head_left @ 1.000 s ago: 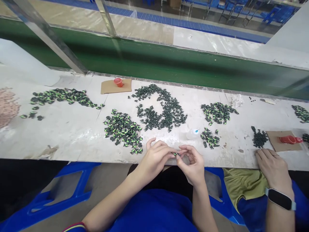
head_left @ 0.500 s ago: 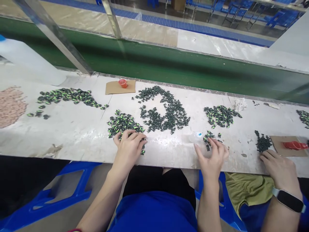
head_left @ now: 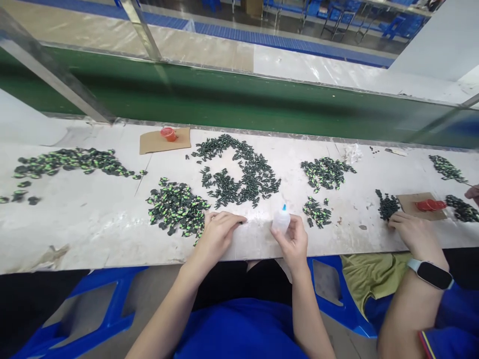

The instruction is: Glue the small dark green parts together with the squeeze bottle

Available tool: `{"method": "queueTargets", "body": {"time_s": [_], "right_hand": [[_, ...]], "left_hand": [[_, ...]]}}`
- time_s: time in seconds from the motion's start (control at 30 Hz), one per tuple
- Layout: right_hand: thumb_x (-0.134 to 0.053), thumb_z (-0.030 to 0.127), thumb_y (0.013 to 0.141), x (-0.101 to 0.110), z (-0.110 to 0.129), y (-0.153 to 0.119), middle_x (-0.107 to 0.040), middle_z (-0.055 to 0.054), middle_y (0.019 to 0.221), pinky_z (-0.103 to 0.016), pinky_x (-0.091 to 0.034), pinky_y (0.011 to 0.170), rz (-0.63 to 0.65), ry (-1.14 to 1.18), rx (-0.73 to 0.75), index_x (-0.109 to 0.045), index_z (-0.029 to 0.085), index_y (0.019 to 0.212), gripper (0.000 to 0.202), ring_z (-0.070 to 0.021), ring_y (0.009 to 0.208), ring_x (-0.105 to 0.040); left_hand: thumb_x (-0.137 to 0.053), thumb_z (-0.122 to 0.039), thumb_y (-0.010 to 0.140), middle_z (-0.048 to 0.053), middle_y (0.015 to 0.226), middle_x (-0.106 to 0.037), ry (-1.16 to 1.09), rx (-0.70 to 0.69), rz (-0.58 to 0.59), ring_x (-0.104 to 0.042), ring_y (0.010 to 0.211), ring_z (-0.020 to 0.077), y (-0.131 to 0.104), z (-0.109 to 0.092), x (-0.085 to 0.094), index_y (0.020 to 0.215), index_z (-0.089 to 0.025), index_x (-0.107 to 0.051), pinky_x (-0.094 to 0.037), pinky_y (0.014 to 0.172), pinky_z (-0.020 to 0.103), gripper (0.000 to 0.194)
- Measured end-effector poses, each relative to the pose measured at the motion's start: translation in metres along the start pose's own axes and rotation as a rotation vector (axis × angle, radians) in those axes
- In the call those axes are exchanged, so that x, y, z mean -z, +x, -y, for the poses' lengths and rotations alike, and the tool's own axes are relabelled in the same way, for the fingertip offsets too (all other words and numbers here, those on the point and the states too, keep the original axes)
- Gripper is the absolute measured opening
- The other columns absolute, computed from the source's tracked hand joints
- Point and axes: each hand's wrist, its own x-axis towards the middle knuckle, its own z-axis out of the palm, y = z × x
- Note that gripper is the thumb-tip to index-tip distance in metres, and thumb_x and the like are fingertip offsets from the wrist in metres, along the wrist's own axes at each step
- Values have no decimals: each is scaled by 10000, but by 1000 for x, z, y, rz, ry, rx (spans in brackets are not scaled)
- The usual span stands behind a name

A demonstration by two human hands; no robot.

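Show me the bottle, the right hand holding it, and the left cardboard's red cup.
Bottle (head_left: 281, 220), head view: middle of its body.
Right hand (head_left: 295, 244), head view: its middle.
Red cup (head_left: 169, 135), head view: its side.

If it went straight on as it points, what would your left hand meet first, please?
The left hand would probably meet the bottle in the right hand, though depth is unclear.

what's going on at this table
A person works at a table strewn with small parts. The left hand holds a small dark piece beside a black-and-green heap. The right hand grips a whitish bottle, blue tip up. Dark pieces lie beyond, and a co-worker's hand is at a dark pile on the right.
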Motion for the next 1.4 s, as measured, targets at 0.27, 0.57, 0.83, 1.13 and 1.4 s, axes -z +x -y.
{"method": "queueTargets", "body": {"time_s": [0.27,0.57,0.83,1.13,1.4], "right_hand": [[-705,416,634,-2,-3,-3,-635,-17,668,-226,-360,452,-320,487,-217,-686,161,761,285,-117,524,-518],[-692,426,667,-12,8,0,-586,1,570,-253,-421,504,-375,165,-217,-590,161,646,285,-135,539,-524],[-669,442,720,-14,11,0,-623,-4,596,-259,-446,544,-175,35,-237,-613,161,669,291,-152,578,-559],[-654,468,752,-15,8,0,-641,-18,651,-260,-455,574,-77,14,-259,-640,151,717,319,-163,632,-571],[-646,467,762,-14,8,1,-645,-20,652,-261,-460,573,-72,-11,-250,-653,148,732,320,-166,635,-573]], "left_hand": [[-478,-192,909,45,985,-719,-77,-60,-104,-627,944,203,-7,2,-11,1045,-226,-627,-470,829,360,205],[-576,-212,865,49,875,-723,-115,13,-223,-663,847,196,-5,-3,-12,943,-210,-643,-527,760,334,103],[-588,-235,869,31,862,-737,-84,26,-256,-681,819,184,-6,-4,-12,877,-216,-669,-521,760,321,84],[-587,-252,876,25,850,-744,-64,22,-260,-685,807,183,-5,-3,-13,867,-217,-671,-506,763,325,91],[-588,-245,871,20,845,-746,-63,27,-259,-685,804,184,-5,-4,-12,860,-224,-674,-503,757,327,90]]}}
